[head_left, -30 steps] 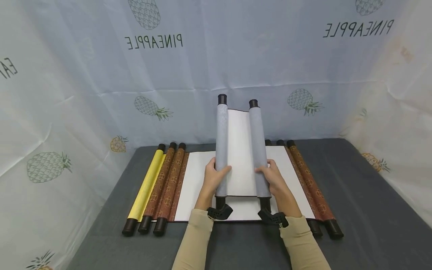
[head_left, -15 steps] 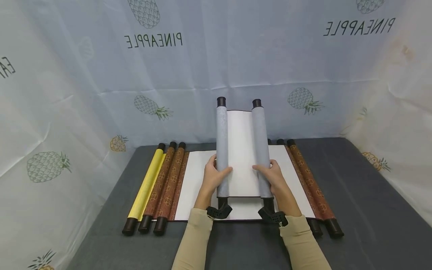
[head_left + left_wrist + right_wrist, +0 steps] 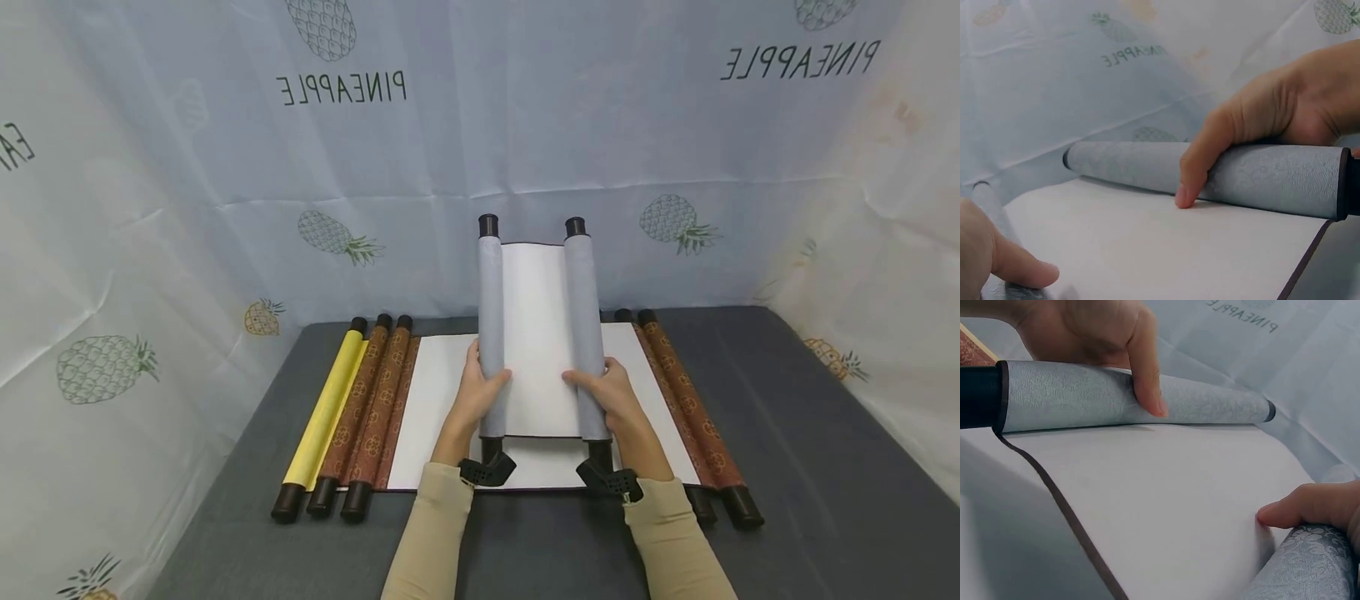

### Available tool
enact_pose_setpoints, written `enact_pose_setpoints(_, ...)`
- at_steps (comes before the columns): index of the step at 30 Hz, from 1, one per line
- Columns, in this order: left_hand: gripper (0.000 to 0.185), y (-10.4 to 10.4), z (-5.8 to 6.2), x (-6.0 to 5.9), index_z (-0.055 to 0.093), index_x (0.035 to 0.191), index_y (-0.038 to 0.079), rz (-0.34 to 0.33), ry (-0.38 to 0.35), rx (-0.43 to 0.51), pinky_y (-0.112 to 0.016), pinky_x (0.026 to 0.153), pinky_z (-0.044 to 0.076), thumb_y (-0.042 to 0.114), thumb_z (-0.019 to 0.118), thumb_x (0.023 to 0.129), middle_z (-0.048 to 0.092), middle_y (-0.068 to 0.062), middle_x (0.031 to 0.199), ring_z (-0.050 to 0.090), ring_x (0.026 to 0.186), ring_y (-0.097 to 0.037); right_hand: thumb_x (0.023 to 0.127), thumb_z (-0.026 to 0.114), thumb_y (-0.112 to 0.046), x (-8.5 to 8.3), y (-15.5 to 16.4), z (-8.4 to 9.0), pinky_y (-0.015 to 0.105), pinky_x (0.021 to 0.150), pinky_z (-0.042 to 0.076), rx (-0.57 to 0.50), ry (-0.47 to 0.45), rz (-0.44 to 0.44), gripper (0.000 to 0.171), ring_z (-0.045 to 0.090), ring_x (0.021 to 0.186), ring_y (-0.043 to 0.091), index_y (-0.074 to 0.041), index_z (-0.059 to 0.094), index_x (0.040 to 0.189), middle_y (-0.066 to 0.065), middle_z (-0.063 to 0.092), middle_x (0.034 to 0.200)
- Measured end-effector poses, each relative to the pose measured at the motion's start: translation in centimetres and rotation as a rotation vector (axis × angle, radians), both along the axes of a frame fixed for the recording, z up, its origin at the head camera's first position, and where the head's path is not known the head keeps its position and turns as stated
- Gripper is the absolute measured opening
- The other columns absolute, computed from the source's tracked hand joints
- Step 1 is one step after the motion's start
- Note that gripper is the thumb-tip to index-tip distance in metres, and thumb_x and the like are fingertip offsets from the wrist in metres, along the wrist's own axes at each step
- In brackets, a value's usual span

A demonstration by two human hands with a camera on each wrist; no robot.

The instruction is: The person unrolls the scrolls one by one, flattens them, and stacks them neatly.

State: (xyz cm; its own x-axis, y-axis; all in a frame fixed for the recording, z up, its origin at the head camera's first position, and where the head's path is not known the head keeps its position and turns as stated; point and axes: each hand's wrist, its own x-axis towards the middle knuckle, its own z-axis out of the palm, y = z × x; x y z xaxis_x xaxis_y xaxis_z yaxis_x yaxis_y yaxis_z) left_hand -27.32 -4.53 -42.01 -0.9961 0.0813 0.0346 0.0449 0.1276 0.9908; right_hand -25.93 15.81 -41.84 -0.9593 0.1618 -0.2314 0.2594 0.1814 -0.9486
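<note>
A grey-blue hanging scroll [image 3: 534, 333] with black rod ends is held up over the table, partly unrolled, its white paper facing me. My left hand [image 3: 477, 392] grips the left roll [image 3: 491, 308], thumb lying over the front onto the paper's edge. Around the right roll [image 3: 583, 308] my right hand [image 3: 613, 393] is wrapped in the same way, thumb pointing inward. The right wrist view shows the left thumb [image 3: 1147, 381] pressing at the seam between roll and white sheet. Behind it, a brown-patterned scroll [image 3: 435, 417] lies spread on the table, its middle hidden.
Left on the dark grey table [image 3: 810, 467] lies a yellow scroll [image 3: 326, 408], beside two brown rolls [image 3: 382, 400]. More brown rolls [image 3: 693, 408] lie at the right. A pineapple-printed curtain [image 3: 450, 125] hangs behind and along both sides.
The right hand has moved slightly right with its roll, and the white strip between the two rolls has widened. The left hand stays nearly in place. Scrolls on the table have not moved.
</note>
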Motion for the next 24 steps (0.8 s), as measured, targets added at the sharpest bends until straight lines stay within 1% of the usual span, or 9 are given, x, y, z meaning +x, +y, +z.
enact_pose_setpoints(2,0.075,0.0,0.0,0.0,0.015,0.153,0.008,0.015,-0.002,0.009,-0.066,0.110,0.027,0.006,0.056,0.090,0.025,-0.023,0.155,0.031,0.141,-0.044,0.087,0.066,-0.021,0.0,0.1,0.0,0.051,0.098,0.040,0.001,0.004,0.009,0.077,0.043,0.122,0.039,0.006,0.024,0.146,0.029,0.035,0.143)
enact_pose_setpoints(5,0.075,0.0,-0.1,-0.1,0.017,0.153,0.008,0.045,-0.002,0.014,-0.067,0.109,0.027,0.008,0.056,0.090,0.027,-0.023,0.155,0.031,0.141,-0.045,0.088,0.064,-0.019,0.0,0.2,0.1,0.052,0.100,0.039,-0.008,0.010,0.017,0.076,0.042,0.124,0.039,0.004,0.023,0.147,0.028,0.034,0.145)
enact_pose_setpoints(8,0.076,0.0,-0.2,-0.1,0.019,0.153,0.008,0.076,0.009,0.007,-0.067,0.108,0.030,0.012,0.060,0.088,0.031,-0.023,0.153,0.035,0.139,-0.044,0.088,0.062,-0.018,0.0,0.3,0.1,0.053,0.101,0.037,-0.009,0.019,0.030,0.076,0.040,0.126,0.040,0.002,0.022,0.149,0.028,0.032,0.147)
enact_pose_setpoints(11,0.080,-0.1,-0.2,-0.2,0.024,0.151,0.007,0.111,0.026,-0.022,-0.064,0.105,0.035,0.015,0.067,0.085,0.038,-0.022,0.149,0.041,0.135,-0.042,0.089,0.061,-0.019,0.0,0.4,0.1,0.052,0.098,0.038,-0.005,0.033,0.047,0.076,0.040,0.124,0.040,0.001,0.022,0.150,0.029,0.032,0.147)
enact_pose_setpoints(15,0.084,-0.4,-0.2,-0.2,0.030,0.148,0.006,0.154,0.046,-0.054,-0.059,0.102,0.041,0.016,0.075,0.079,0.045,-0.022,0.143,0.047,0.128,-0.040,0.090,0.060,-0.021,0.1,0.8,0.1,0.044,0.088,0.042,-0.001,0.052,0.066,0.071,0.045,0.118,0.036,0.000,0.026,0.150,0.027,0.036,0.145)
enact_pose_setpoints(17,0.084,-0.5,-0.2,-0.2,0.032,0.147,0.005,0.165,0.050,-0.057,-0.057,0.100,0.042,0.015,0.077,0.077,0.047,-0.022,0.141,0.049,0.125,-0.040,0.091,0.060,-0.022,0.2,1.1,0.1,0.039,0.084,0.043,0.004,0.053,0.072,0.069,0.047,0.114,0.033,0.000,0.029,0.149,0.026,0.039,0.143)
enact_pose_setpoints(20,0.084,-0.7,-0.2,-0.3,0.033,0.147,0.004,0.164,0.045,-0.044,-0.056,0.101,0.043,0.016,0.078,0.076,0.048,-0.022,0.140,0.050,0.125,-0.039,0.090,0.062,-0.023,0.2,1.5,0.2,0.033,0.080,0.044,0.013,0.069,0.084,0.067,0.051,0.109,0.029,0.000,0.035,0.147,0.025,0.044,0.140)
enact_pose_setpoints(24,0.083,-0.9,-0.3,-0.4,0.034,0.147,0.005,0.155,0.033,-0.036,-0.056,0.102,0.042,0.018,0.077,0.077,0.047,-0.022,0.141,0.050,0.126,-0.039,0.089,0.065,-0.023,0.2,2.1,0.6,0.030,0.079,0.047,0.039,0.093,0.127,0.067,0.056,0.107,0.028,0.002,0.037,0.145,0.027,0.046,0.139)
